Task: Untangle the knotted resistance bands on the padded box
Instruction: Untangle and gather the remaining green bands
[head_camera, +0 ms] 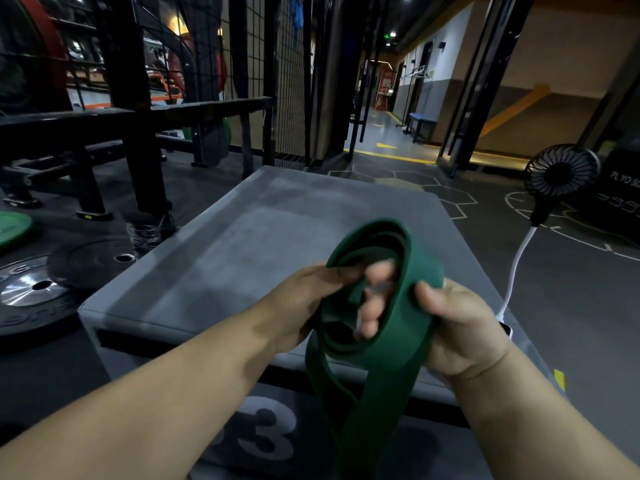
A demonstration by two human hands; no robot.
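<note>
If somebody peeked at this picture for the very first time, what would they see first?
First, the green resistance band, bunched in loops in the middle, gripped by the left hand and the right hand. Under them lies the grey padded box. On the right stands a small black fan with a white cord.

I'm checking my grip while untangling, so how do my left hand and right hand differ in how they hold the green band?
The left hand reaches in from the left and pinches the green band near the top of the tangle, while the right hand wraps the band's outer right edge. The right hand's fingers poke through the middle of the loop; the left hand's fingers stay at its left rim. Both hold the band above the padded box.
</note>
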